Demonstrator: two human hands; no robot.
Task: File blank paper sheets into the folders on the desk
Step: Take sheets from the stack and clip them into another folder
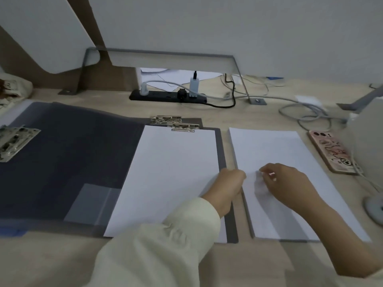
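An open dark folder lies on the desk, its right half holding blank white sheets under a metal clip. To its right sits a stack of blank paper. My left hand rests at the stack's left edge, fingers curled against the paper. My right hand lies on top of the stack, its fingertips pinching up the top sheet, which is slightly raised and blurred between both hands. Another metal clip sits on the folder's left flap.
A black power strip with plugs and cables lies at the back. A phone in a patterned case lies right of the stack, beside a white object. A round white item sits at the right edge.
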